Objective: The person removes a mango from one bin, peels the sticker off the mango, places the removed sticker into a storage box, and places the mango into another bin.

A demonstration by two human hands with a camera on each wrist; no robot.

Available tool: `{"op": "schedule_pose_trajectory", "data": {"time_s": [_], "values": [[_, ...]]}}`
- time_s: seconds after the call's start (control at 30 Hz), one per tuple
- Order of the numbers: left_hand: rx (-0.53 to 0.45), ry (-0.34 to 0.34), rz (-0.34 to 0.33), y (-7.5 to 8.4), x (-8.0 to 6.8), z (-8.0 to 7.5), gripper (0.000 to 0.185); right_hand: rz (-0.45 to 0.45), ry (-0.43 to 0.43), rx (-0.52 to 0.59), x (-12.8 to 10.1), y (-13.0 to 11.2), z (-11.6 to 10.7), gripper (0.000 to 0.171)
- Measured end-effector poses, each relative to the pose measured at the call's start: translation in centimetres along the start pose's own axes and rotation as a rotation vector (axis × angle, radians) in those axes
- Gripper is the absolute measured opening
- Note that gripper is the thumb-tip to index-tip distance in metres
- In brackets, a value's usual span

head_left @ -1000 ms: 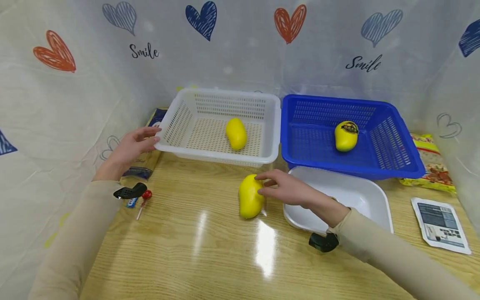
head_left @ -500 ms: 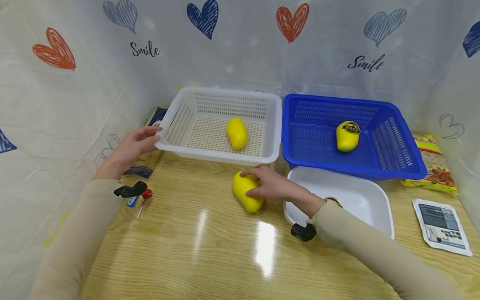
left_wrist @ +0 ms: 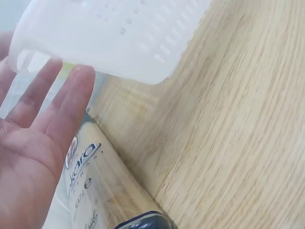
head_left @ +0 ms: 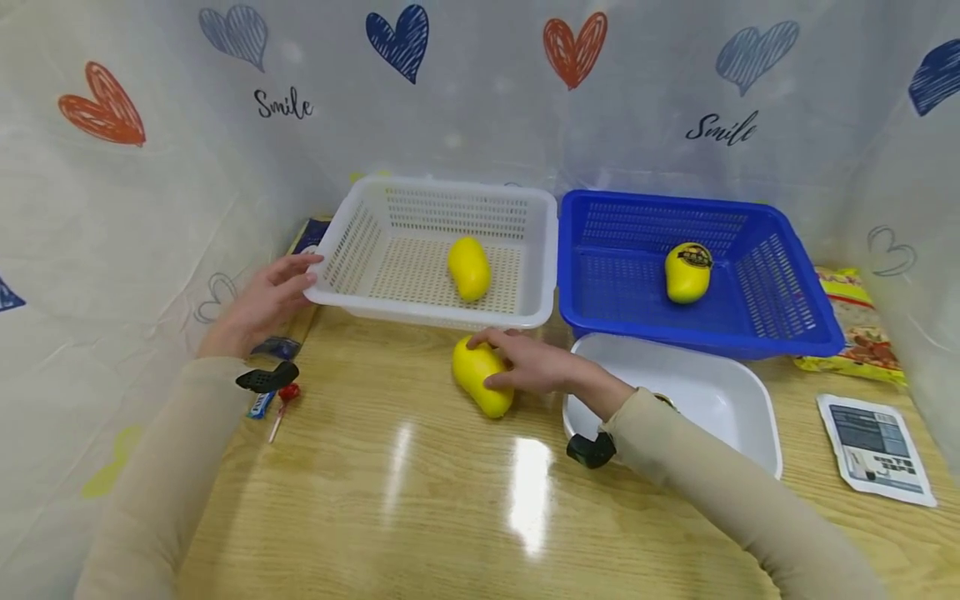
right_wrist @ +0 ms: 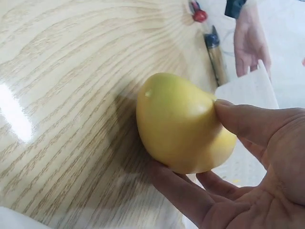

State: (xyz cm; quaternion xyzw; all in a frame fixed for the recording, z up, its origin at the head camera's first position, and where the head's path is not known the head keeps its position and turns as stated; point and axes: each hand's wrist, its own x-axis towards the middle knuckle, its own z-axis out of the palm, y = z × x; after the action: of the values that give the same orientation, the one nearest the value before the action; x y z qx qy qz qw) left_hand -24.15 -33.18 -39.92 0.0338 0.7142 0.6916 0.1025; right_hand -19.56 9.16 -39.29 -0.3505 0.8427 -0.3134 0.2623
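Observation:
My right hand (head_left: pixel 530 362) grips a yellow mango (head_left: pixel 480 379) in front of the white basket. The right wrist view shows the thumb on one side of the mango (right_wrist: pixel 176 119) and the fingers around the other, close over the wooden table. My left hand (head_left: pixel 262 302) is at the left rim of the white basket (head_left: pixel 427 312), fingertips touching it. In the left wrist view the fingers of that hand (left_wrist: pixel 43 129) are fairly straight against the basket's edge. A second mango (head_left: pixel 469 268) lies inside the white basket. Another mango (head_left: pixel 687 273), with a dark label, lies in the blue basket (head_left: pixel 697 337).
A white tub (head_left: pixel 720 408) stands below the blue basket. To the right are a yellow food packet (head_left: pixel 858 333) and a white-edged pouch (head_left: pixel 875 450). On the left lie a lollipop (head_left: pixel 288 393), a small blue-wrapped sweet (head_left: pixel 260 405) and a clear bag marked "Ankara" (left_wrist: pixel 100 176).
My right hand has reached left, closed around the mango, turned it and brought it slightly left and toward the white basket. The left hand has stayed at the basket's rim.

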Motion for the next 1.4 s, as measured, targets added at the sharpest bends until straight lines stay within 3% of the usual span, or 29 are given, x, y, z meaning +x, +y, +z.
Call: {"op": "schedule_pose_trajectory", "data": {"time_s": [0.17,0.4,0.6,1.13,1.4], "values": [[-0.034,-0.03,0.023,-0.1,0.1,0.2,0.035,-0.056,-0.025,-0.039,0.1,0.3,0.0,0.048],[-0.021,-0.035,0.005,0.0,-0.3,0.2,0.035,-0.133,-0.068,-0.053,0.6,0.4,0.1,0.048],[-0.007,-0.024,-0.001,0.0,-0.4,0.0,0.034,-0.11,-0.088,-0.061,1.3,0.1,0.3,0.048],[0.003,-0.014,-0.005,-0.2,-0.2,0.1,0.037,-0.064,-0.027,-0.013,1.9,-0.1,0.8,0.04],[-0.013,-0.026,0.042,-0.6,-0.4,0.1,0.036,-0.157,-0.003,0.015,0.3,-0.8,0.7,0.041]]}}
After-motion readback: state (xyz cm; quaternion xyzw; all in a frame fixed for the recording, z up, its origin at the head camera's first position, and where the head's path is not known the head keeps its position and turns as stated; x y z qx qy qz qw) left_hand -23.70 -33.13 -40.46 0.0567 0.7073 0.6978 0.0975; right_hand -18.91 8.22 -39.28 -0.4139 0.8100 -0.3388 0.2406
